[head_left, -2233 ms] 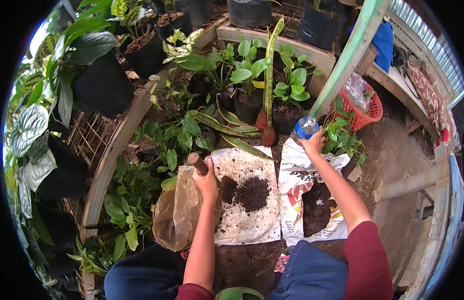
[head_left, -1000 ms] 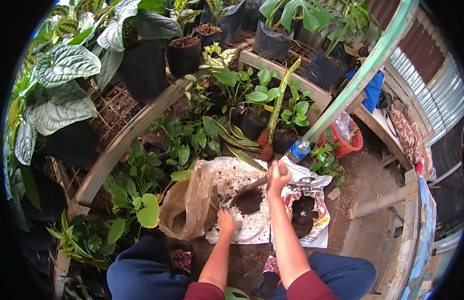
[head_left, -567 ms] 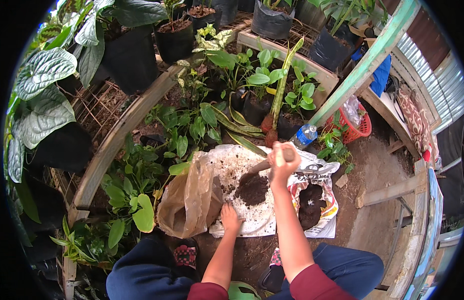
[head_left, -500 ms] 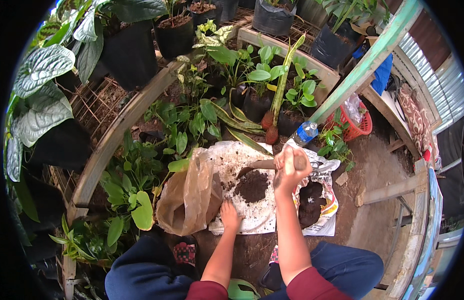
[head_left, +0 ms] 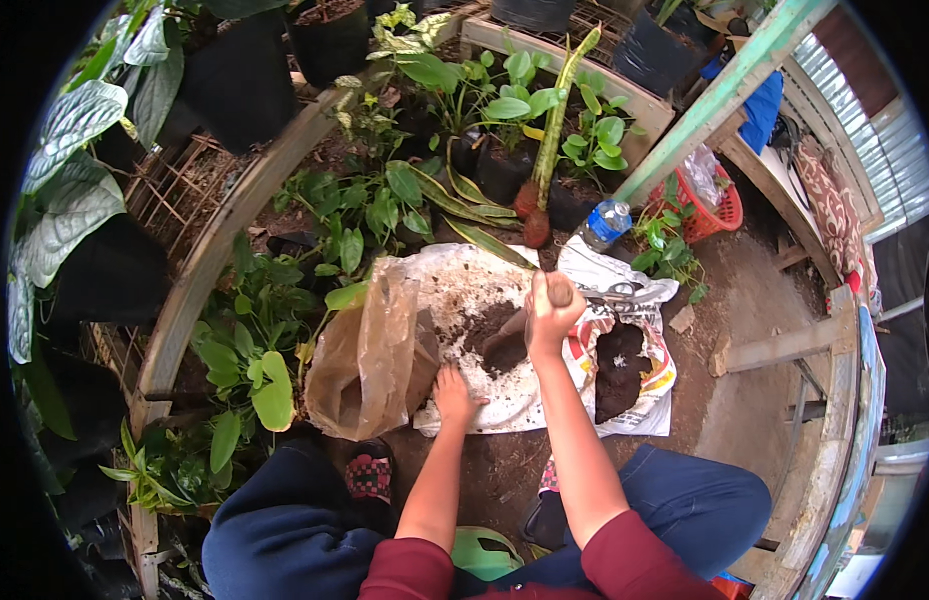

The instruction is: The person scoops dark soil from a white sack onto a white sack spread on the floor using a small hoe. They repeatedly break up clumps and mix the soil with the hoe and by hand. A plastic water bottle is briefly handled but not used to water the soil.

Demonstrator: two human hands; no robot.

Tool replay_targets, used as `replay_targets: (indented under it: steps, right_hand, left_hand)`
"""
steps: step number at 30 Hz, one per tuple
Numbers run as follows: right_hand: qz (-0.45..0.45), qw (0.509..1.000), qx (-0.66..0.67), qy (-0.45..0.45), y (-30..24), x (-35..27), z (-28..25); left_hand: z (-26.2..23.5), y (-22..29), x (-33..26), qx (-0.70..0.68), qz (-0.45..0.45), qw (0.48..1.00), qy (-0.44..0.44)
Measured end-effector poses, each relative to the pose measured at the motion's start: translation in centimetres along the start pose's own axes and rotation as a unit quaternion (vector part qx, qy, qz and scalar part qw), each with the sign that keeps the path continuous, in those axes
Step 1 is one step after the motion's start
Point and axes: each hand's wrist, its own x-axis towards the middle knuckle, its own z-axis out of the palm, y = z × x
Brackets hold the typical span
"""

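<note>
My right hand (head_left: 555, 318) is wrapped round the wooden handle of a trowel (head_left: 507, 342). The blade points down to the left and rests in a pile of dark soil (head_left: 481, 326). That soil lies spread over a flattened white sack (head_left: 530, 405) on the ground. My left hand (head_left: 455, 398) lies on the sack's near left part, fingers spread and holding nothing. Right beside it stands a brownish clear plastic bag (head_left: 357, 375), its top gaping. To the right of my right hand, an opened printed sack (head_left: 660, 375) holds more dark soil (head_left: 619, 370).
A water bottle (head_left: 607, 224) stands beyond the sacks, near uprooted snake plants (head_left: 537, 215). Potted leafy plants (head_left: 255, 360) crowd the left and far side inside a wooden frame (head_left: 210, 260). A red basket (head_left: 707, 215) sits behind a green post (head_left: 730, 100). Scissors (head_left: 625, 292) lie on the printed sack.
My right hand has swung left, and the trowel blade has gone from the pile's far edge down into the soil. My left hand stays flat on the sack. The whole view has shifted slightly.
</note>
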Motion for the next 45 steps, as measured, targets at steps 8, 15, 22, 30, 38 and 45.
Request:
replay_targets:
  steps: [8,15,22,30,38,45]
  right_hand:
    - [0.013,0.990,0.112,0.085,-7.9,-1.4,-1.5]
    - [0.061,0.986,0.132,0.076,-3.8,-1.3,0.6]
    - [0.028,0.994,0.049,0.091,-1.4,1.1,2.1]
    - [0.011,0.998,0.034,0.049,-0.5,0.2,3.2]
    - [0.065,0.975,0.169,-0.130,-7.3,2.0,4.0]
    - [0.115,0.957,0.199,-0.177,-3.0,3.0,2.7]
  left_hand:
    - [0.4,-1.7,-0.3,0.051,-0.029,0.997,-0.054]
    - [0.5,-1.2,-0.2,0.083,-0.053,0.992,-0.076]
    - [0.6,-0.7,-0.1,0.078,-0.058,0.993,-0.067]
    - [0.6,-0.8,-0.1,0.094,-0.047,0.993,-0.061]
    - [1.0,-2.2,-0.7,0.087,-0.059,0.992,-0.065]
    - [1.1,-1.1,-0.3,0.082,-0.051,0.993,-0.065]
